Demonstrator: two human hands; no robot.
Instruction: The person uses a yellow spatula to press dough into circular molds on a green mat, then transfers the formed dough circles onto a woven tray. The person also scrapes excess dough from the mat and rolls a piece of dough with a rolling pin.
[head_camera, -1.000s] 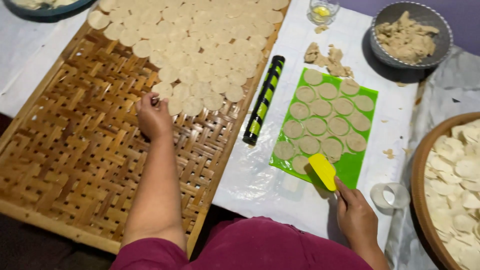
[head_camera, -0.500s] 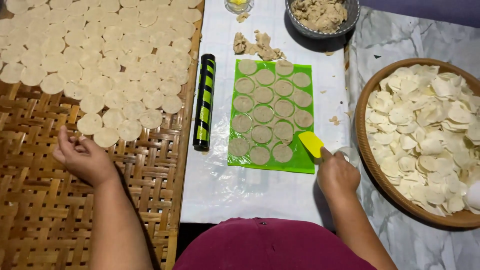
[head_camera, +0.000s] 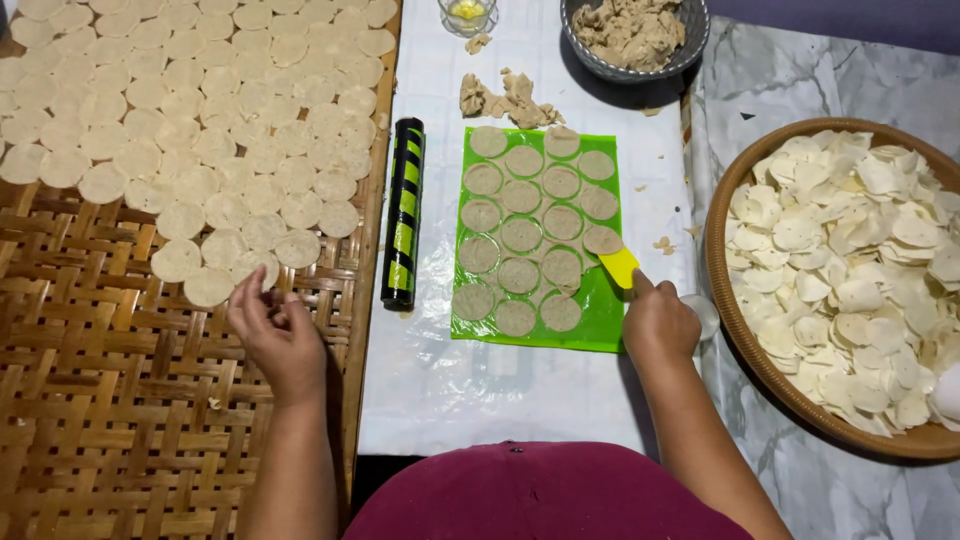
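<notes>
A yellow scraper (head_camera: 620, 268) is pinched in the right hand (head_camera: 660, 322) at the green mat (head_camera: 590, 325); the left hand (head_camera: 275, 335) is loosely spread. A dough disc (head_camera: 603, 240) could be torn if lifted steeply.

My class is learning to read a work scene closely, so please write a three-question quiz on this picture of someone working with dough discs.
1. True or false: the yellow plastic scraper in the right hand touches a round dough disc on the green rectangular mat.
2. What lies between the woven bamboo tray and the green mat?
A. a black and green striped roller
B. a metal spoon
C. a glass jar
3. Fill in: the left hand rests on the ____ tray, just below the rows of pale discs.

Key:
1. True
2. A
3. woven bamboo
</notes>
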